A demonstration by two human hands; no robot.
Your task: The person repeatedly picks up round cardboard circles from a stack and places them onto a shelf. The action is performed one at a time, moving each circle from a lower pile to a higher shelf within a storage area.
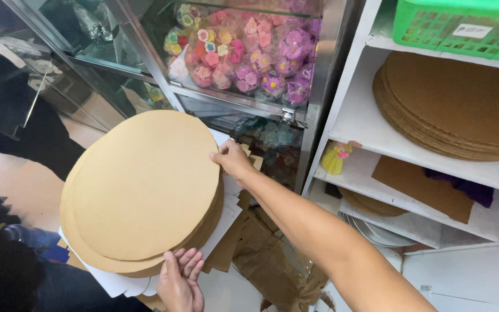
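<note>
A stack of large round brown cardboard discs (142, 185) lies tilted in front of me, with white sheets (114, 283) under it. My right hand (232, 159) grips the stack's far right edge, arm stretched across from the lower right. My left hand (180, 280) presses flat under the stack's near edge, fingers spread against the lowest discs.
A glass cabinet (244, 101) with wrapped pink and purple flower pieces (249, 52) stands behind. White shelves (376, 138) on the right hold another pile of round boards (463, 110), a green basket (463, 26) and a small yellow figure (335, 159). Crumpled brown paper (267, 260) lies below.
</note>
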